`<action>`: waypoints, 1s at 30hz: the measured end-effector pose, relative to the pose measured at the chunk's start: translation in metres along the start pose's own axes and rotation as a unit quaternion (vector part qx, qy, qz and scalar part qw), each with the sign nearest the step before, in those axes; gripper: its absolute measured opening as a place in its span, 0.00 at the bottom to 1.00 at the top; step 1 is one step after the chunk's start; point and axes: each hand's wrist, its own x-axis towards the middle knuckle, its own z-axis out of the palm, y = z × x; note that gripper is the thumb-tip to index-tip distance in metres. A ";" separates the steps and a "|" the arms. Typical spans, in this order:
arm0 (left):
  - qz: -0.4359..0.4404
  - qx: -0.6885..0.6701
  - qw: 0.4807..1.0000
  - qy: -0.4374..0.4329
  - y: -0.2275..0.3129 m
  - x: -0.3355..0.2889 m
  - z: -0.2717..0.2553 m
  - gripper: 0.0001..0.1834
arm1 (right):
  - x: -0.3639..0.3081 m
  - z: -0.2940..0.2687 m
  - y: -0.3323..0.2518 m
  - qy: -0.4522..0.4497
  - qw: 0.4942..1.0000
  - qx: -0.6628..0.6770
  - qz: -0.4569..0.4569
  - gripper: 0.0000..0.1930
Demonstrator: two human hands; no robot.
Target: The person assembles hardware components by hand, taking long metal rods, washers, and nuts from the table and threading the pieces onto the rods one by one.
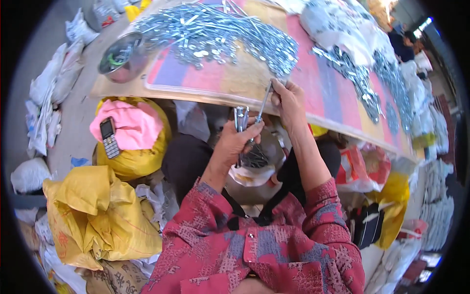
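My left hand (234, 139) is closed around a small bundle of shiny long bolts (241, 117), held upright over my lap. One more long bolt (265, 102) slants up from its thumb and fingers, and my right hand (290, 98) pinches the upper end near the table's front edge. Something small sits low on that bolt at my left thumb; a nut or washer, I cannot tell which. Below my hands, between my knees, a pale-rimmed container (252, 176) holds dark metal bolts (255, 158). Ahead lies a big heap of long bolts (196, 24) with small round nuts or washers (205, 54).
A metal bowl (108, 71) stands at the table's left end. White sacks (338, 24) and more bolts (360, 81) lie to the right. Left of my knee, a mobile phone (108, 137) rests on pink cloth (139, 125). Yellow sacks (103, 215) crowd the floor.
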 end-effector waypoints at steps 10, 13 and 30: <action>-0.062 -0.134 0.987 -0.065 -0.024 0.008 0.013 0.13 | -0.019 -0.023 0.000 -0.021 0.967 0.253 -0.028 0.03; -0.075 -0.137 0.987 -0.021 -0.027 0.012 0.016 0.09 | -0.040 -0.019 -0.012 -0.002 0.994 -0.019 -0.106 0.03; -0.020 -0.109 0.992 0.061 -0.018 0.017 0.022 0.09 | 0.062 -0.040 0.004 0.144 0.787 -0.561 -0.213 0.15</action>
